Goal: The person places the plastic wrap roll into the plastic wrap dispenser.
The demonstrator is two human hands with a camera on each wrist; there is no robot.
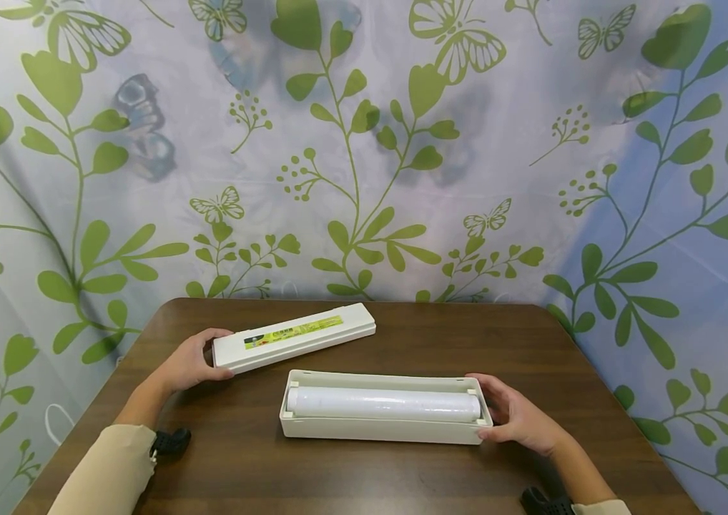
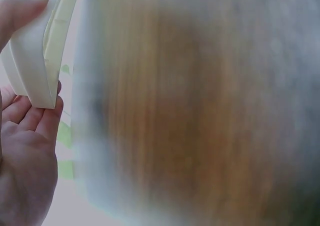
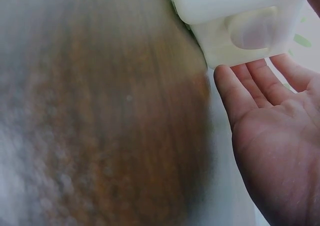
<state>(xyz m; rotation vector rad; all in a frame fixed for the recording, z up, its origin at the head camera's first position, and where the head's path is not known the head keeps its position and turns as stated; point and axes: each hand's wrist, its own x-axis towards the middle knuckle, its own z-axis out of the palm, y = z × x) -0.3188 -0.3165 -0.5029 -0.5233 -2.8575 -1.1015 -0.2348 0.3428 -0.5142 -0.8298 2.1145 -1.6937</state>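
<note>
Nearest me, the right hand (image 1: 518, 418) spans the right end of the long white box (image 1: 380, 431), thumb at the near corner, fingers bent round the far one, gap no wider than the box. The box lies lengthwise at the near-middle of the brown table (image 1: 467, 336), topless; I can't tell whether it is fully resting.

Inside: a white roll (image 1: 383, 404), glossy, with bright streaks along its length, filling nearly the whole length. Walls plain, small blocks at the inner corners.

Progress, as I judge it: lid off, contents exposed. Roll not lifted out; I see no film drawn over the rim. Box and lid not rejoined.

Beyond, to the left: the lid (image 1: 296, 340), slanted, apart from the box, green-yellow printed label (image 1: 293, 332) uppermost. The left hand (image 1: 190, 363) grips its left end between thumb and fingers. Can't tell if it touches the wood.

Farthest: a leaf-and-butterfly cloth (image 1: 370, 164) behind the table.
</note>
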